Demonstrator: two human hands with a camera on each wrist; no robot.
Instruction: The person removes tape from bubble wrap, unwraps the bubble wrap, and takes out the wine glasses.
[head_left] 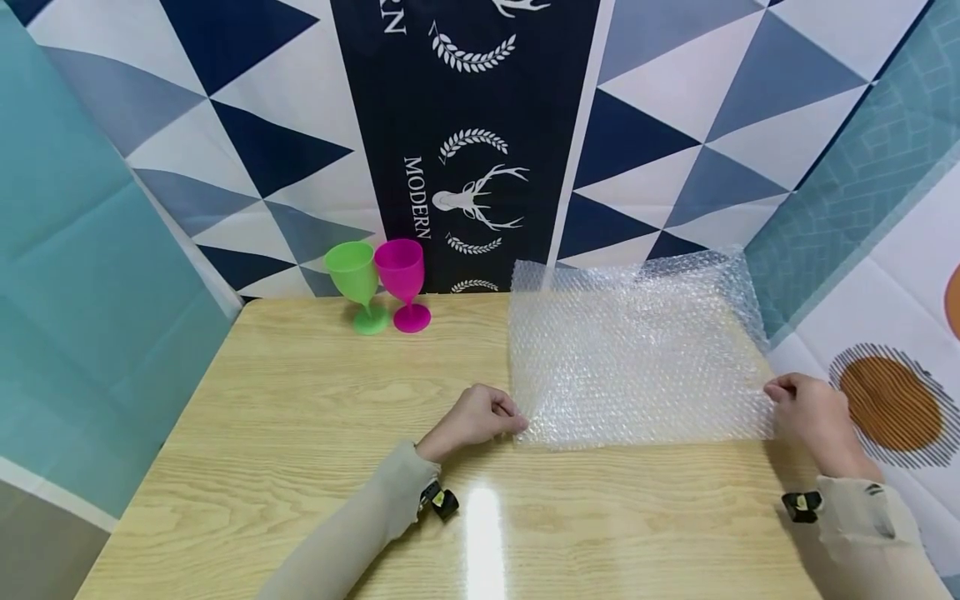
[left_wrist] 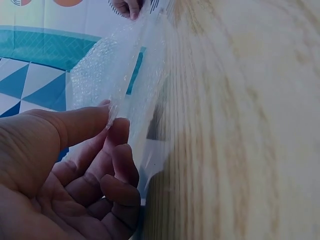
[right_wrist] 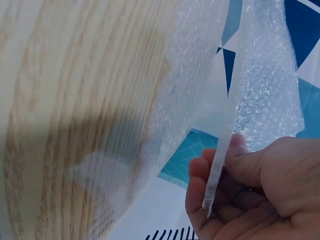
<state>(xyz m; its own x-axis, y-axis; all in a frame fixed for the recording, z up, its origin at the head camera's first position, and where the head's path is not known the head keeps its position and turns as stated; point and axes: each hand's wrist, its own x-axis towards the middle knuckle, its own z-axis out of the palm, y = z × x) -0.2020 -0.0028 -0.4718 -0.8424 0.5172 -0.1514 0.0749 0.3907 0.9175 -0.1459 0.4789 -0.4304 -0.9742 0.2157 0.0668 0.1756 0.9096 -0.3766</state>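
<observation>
A clear sheet of bubble wrap (head_left: 630, 367) spreads over the right half of the table, its far edge rising against the patterned backdrop. At its near left corner my left hand (head_left: 480, 417) pinches the edge between thumb and forefinger. In the left wrist view, the thumb of that left hand (left_wrist: 75, 165) lies on the film and the other fingers curl below. My right hand (head_left: 813, 417) grips the near right corner. The right wrist view has the bubble wrap (right_wrist: 265, 80) edge running between thumb and fingers of the right hand (right_wrist: 250, 185), lifted off the wood.
A green goblet (head_left: 354, 275) and a magenta goblet (head_left: 402, 279) stand side by side at the table's back edge, left of the sheet. The wooden table (head_left: 300, 450) meets a patterned backdrop (head_left: 465, 108) behind and hanging cloths at both sides.
</observation>
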